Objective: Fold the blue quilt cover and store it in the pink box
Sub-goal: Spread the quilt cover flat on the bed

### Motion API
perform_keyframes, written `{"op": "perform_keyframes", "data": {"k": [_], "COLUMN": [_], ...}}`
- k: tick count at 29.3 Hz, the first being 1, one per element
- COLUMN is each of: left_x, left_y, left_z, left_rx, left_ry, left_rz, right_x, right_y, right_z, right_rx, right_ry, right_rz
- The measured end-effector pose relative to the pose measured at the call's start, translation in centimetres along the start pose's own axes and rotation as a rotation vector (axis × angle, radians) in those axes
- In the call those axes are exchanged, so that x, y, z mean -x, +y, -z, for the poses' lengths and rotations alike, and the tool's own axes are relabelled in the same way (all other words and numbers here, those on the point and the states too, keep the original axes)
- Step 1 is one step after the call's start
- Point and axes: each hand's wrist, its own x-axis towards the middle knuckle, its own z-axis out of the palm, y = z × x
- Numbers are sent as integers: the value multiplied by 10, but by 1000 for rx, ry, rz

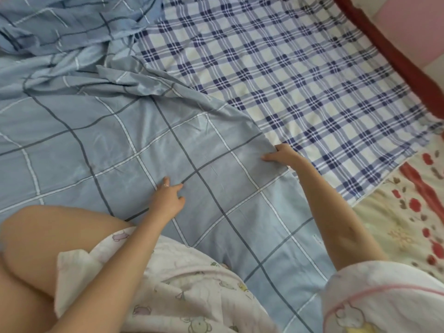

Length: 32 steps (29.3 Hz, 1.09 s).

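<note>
The blue quilt cover (120, 145), light blue with dark and white grid lines, lies spread over the left and middle of the bed, bunched in folds at the top left. My right hand (281, 155) grips its right corner edge, thumb on top and fingers curled under the fabric. My left hand (168, 200) rests on the cover near the middle, fingers loosely bent and touching the cloth. The pink box is not in view.
A blue-and-white plaid sheet (288, 75) covers the bed to the right. A cream floral blanket (408, 212) lies at the right edge. A dark red bed rail (389, 44) runs along the far right, with a pink wall beyond. My knee (48, 231) sits at the lower left.
</note>
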Motion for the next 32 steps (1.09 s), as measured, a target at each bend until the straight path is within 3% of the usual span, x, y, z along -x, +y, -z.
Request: {"op": "perform_keyframes", "data": {"k": [4, 9, 11, 15, 17, 21, 22, 23, 24, 27, 28, 29, 32], "left_x": [1, 2, 4, 6, 6, 4, 4, 4, 4, 5, 5, 5, 5], "left_y": [-3, -7, -7, -5, -5, -5, -5, -5, -5, -6, -5, -4, -2], "left_z": [-3, -4, -4, -5, -5, -4, -5, -5, -6, -7, -7, -6, -5], "left_rx": [11, 79, 79, 61, 61, 51, 52, 55, 58, 57, 56, 57, 68], "left_ry": [6, 28, 35, 45, 48, 61, 61, 58, 54, 56, 54, 51, 47], "left_rz": [-14, -25, -29, -22, -15, -10, -14, -17, -19, -16, -9, -2, -4], "right_x": [3, -1, -6, 9, 27, 71, 77, 77, 73, 59, 59, 60, 70], "right_y": [8, 13, 20, 23, 22, 58, 75, 91, 102, 120, 124, 128, 134], "right_z": [10, 24, 20, -11, -38, -132, -137, -132, -119, -65, -51, -42, -27], "right_rx": [-80, 130, 171, -8, 132, 802, 928, 970, 946, 697, 552, 405, 150], "right_ry": [-75, -81, 98, 669, 716, 284, 175, 138, 163, 355, 412, 464, 520], "right_rz": [65, 83, 99, 121, 291, 1103, 1188, 1157, 1013, 241, 76, -1, 11]}}
